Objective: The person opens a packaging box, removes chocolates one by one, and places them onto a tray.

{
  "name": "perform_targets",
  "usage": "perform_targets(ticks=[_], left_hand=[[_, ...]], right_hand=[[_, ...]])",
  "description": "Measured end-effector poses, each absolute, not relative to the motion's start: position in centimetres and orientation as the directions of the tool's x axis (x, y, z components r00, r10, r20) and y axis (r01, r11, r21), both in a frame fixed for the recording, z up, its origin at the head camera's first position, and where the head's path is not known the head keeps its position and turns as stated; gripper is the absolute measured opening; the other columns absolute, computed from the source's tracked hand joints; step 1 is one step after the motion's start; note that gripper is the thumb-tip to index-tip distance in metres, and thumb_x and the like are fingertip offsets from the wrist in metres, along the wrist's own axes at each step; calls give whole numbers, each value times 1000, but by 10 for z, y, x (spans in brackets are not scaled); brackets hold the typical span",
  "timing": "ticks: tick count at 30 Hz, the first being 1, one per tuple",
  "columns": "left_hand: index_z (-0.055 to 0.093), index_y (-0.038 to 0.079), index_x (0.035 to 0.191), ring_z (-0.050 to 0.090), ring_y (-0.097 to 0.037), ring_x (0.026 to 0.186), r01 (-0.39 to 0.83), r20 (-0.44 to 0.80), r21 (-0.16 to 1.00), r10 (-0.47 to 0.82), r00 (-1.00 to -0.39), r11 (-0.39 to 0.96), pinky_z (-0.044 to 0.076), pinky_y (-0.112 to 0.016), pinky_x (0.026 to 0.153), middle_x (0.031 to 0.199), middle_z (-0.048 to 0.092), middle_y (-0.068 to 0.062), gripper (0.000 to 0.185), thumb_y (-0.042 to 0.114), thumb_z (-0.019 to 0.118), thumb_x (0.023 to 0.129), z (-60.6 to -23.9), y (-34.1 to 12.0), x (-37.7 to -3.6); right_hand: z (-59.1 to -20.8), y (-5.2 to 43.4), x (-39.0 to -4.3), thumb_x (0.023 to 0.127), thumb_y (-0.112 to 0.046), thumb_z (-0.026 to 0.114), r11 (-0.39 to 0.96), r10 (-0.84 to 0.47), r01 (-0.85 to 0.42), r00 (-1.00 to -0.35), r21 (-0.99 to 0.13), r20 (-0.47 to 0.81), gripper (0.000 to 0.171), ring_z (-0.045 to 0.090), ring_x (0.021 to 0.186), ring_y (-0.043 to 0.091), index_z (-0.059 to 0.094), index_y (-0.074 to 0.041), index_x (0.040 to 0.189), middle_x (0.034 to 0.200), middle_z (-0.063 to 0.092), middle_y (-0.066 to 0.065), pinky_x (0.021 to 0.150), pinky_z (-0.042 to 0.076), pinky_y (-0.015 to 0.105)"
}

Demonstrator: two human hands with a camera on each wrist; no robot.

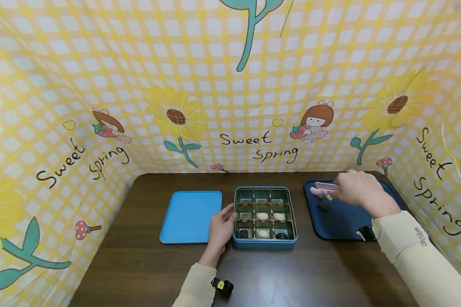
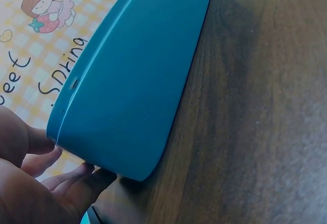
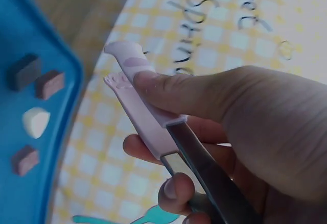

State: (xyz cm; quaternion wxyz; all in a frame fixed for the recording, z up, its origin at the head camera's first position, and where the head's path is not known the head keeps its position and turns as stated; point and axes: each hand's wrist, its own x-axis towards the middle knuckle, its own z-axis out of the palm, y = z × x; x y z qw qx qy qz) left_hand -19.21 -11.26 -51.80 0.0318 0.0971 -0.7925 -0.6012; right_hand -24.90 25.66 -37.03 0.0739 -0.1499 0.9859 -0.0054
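Note:
My left hand (image 1: 220,226) rests against the left side of a blue tin box (image 1: 264,245), its fingertips touching the wall (image 2: 122,86) in the left wrist view. Inside, a divider makes a grid of compartments. White chocolates (image 1: 262,216) sit in the middle row, and dark and white chocolates (image 1: 263,233) in the front row. Over the dark blue tray (image 1: 330,232) my right hand (image 1: 355,187) grips tongs with pink handles (image 3: 148,101), thumb on one arm and fingers under the other. The tongs' tips are hidden in the right wrist view.
On the tray lie dark and reddish-brown chocolates (image 3: 50,84) and a white chocolate (image 3: 36,122). A light blue lid (image 1: 192,217) lies flat left of the box. Yellow checked cloth (image 1: 230,106) hangs around the back and sides of the brown table (image 1: 138,264).

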Motion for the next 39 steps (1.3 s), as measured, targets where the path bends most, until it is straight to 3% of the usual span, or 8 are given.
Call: perform_targets(ticks=[17, 39], left_hand=[[65, 15, 137, 61, -33, 123, -117, -66, 959, -195, -978, 259, 51, -54, 97, 130, 67, -18, 36, 15, 63, 102, -517, -112, -191], [65, 15, 137, 62, -34, 121, -113, -61, 957, -196, -979, 267, 51, -55, 96, 127, 68, -17, 36, 15, 62, 102, -516, -113, -191]], right_hand=[[-352, 206, -238, 92, -35, 75, 905, -424, -422, -903, -46, -65, 18, 53, 55, 15, 76, -17, 90, 66, 59, -5, 50, 42, 34], [-374, 151, -239, 91, -36, 75, 836, -549, -548, -832, -41, -79, 14, 49, 52, 12, 76, -22, 87, 60, 55, -10, 49, 38, 31]])
